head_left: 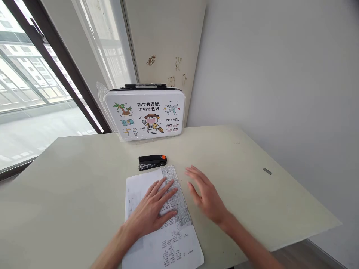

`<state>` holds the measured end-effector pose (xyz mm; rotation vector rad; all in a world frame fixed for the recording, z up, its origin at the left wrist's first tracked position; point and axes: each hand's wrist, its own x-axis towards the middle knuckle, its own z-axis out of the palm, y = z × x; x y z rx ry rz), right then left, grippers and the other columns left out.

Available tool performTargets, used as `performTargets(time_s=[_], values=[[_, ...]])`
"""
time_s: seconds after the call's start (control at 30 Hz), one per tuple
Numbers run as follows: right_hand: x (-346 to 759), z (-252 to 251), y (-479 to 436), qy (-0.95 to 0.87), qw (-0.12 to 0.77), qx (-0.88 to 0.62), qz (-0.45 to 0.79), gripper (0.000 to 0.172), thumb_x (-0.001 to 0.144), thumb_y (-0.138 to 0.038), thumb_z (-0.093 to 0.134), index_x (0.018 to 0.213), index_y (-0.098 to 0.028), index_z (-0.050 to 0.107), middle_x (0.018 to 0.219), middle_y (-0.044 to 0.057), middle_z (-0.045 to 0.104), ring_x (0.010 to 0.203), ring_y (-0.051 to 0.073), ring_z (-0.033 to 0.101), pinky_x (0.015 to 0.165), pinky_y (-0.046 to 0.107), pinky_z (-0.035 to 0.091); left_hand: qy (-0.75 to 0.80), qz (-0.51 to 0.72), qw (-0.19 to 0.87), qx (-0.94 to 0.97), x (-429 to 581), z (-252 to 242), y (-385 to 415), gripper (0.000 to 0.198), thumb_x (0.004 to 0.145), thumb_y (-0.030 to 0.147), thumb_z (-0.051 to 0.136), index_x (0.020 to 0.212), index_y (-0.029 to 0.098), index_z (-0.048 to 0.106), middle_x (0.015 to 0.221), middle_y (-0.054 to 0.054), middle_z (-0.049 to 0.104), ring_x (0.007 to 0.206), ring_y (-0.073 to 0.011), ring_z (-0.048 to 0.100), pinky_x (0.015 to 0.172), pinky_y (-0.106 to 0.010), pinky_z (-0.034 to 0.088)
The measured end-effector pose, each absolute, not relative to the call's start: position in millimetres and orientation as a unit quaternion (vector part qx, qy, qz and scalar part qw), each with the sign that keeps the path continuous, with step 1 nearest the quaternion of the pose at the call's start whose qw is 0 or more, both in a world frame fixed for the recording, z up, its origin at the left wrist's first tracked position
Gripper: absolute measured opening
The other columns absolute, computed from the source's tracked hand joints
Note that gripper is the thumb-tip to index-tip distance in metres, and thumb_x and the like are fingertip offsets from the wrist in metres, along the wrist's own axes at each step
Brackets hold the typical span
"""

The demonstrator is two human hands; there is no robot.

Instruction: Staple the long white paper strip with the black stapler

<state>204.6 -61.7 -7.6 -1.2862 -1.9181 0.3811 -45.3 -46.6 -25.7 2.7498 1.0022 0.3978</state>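
Observation:
Printed sheets of paper [179, 244] lie on the table in front of me, with text and a grey picture along their right side. Flat on top of them rests my left hand [154, 207], its fingers spread. My right hand [206, 196] hovers just right of the paper's edge, fingers apart and slightly blurred, holding nothing. Beyond the paper's top edge lies a black stapler [153, 162] with an orange patch at its right end; neither hand touches it.
A white cartoon-printed case [146, 116] in clear plastic wrap stands at the back of the pale table [84, 186]. A small grey strip, perhaps staples [267, 171], lies at the right. A wall [266, 74] borders the right side, a window [36, 82] the left.

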Motion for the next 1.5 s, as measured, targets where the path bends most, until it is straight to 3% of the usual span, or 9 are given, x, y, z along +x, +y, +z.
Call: performTargets(time_s=[0.07,0.27,0.4,0.5,0.73,0.97,1.23,1.33,1.5], values=[[201.4,-7.2,-25.0,-0.768,0.383,-0.495,0.132,0.043,0.105,-0.026,0.046,0.148,-0.03,0.051,0.148,0.007,0.06,0.144,0.025,0.051,0.118,0.049,0.047,0.337,0.126,0.094,0.928,-46.0,-26.7,-46.3,0.065,0.103,0.05,0.055,0.162,0.031,0.035,0.17,-0.004,0.031,0.157,-0.035,0.024,0.124,-0.059,0.032],[148.9,-14.5,52.7,-0.826,0.331,-0.433,0.141,0.061,0.099,-0.031,0.063,0.156,-0.024,0.04,0.156,0.011,0.05,0.145,0.027,0.045,0.121,0.048,0.04,0.332,0.143,0.108,0.926,-47.9,-23.3,-44.4,0.063,0.103,0.049,0.057,0.16,0.03,0.039,0.166,-0.005,0.039,0.156,-0.0352,0.028,0.123,-0.059,0.033],[125.8,-19.8,74.1,-0.827,0.318,-0.437,0.157,0.038,0.102,-0.034,0.06,0.14,-0.029,0.057,0.132,0.007,0.069,0.122,0.027,0.063,0.107,0.047,0.049,0.334,0.15,0.115,0.924,-48.3,-20.0,-44.1,0.055,0.105,0.044,0.054,0.157,0.031,0.044,0.163,-0.005,0.044,0.155,-0.0331,0.03,0.123,-0.057,0.035],[132.8,-26.7,76.4,-0.818,0.324,-0.446,0.162,0.027,0.104,-0.036,0.057,0.129,-0.03,0.064,0.122,0.004,0.073,0.111,0.025,0.068,0.102,0.044,0.051,0.331,0.16,0.117,0.923,-49.1,-18.8,-44.6,0.051,0.106,0.041,0.054,0.155,0.032,0.047,0.162,-0.004,0.045,0.155,-0.0319,0.032,0.123,-0.056,0.036],[211.2,-42.7,50.8,-0.759,0.374,-0.508,0.161,0.03,0.104,-0.04,0.056,0.128,-0.025,0.063,0.122,0.007,0.071,0.108,0.025,0.066,0.098,0.042,0.052,0.332,0.154,0.123,0.922,-48.9,-16.4,-47.0,0.049,0.106,0.038,0.053,0.155,0.033,0.047,0.164,-0.001,0.043,0.155,-0.0311,0.032,0.123,-0.055,0.037],[285.3,-42.8,5.5,-0.73,0.366,-0.534,0.218,0.037,0.102,-0.052,0.052,0.126,-0.028,0.064,0.118,0.008,0.07,0.096,0.025,0.066,0.073,0.036,0.059,0.347,0.135,0.11,0.921,-51.2,-18.5,-43.2,0.052,0.107,0.038,0.051,0.158,0.033,0.042,0.166,-0.002,0.038,0.156,-0.0317,0.029,0.124,-0.056,0.035],[312.0,-44.1,-41.2,-0.681,0.338,-0.548,0.347,0.04,0.104,-0.057,0.044,0.126,-0.03,0.064,0.121,0.007,0.07,0.109,0.027,0.065,0.095,0.043,0.057,0.372,0.149,0.105,0.91,-60.7,-15.3,-34.6,0.053,0.106,0.031,0.052,0.158,0.033,0.043,0.164,-0.002,0.042,0.156,-0.033,0.029,0.123,-0.059,0.035],[308.3,-46.8,-43.1,-0.663,0.369,-0.567,0.322,0.045,0.109,-0.053,0.03,0.126,-0.03,0.064,0.127,0.007,0.068,0.121,0.027,0.061,0.108,0.048,0.049,0.373,0.152,0.106,0.909,-61.4,-14.3,-33.3,0.053,0.104,0.029,0.054,0.156,0.033,0.046,0.162,-0.001,0.045,0.155,-0.0333,0.031,0.122,-0.059,0.038],[304.8,-58.4,-37.8,-0.655,0.385,-0.599,0.251,0.043,0.109,-0.052,0.03,0.133,-0.032,0.059,0.141,0.006,0.06,0.14,0.027,0.046,0.118,0.054,0.04,0.38,0.151,0.107,0.906,-62.5,-15.1,-32.5,0.051,0.101,0.027,0.057,0.151,0.032,0.052,0.159,-0.002,0.05,0.153,-0.0345,0.034,0.119,-0.058,0.042]])
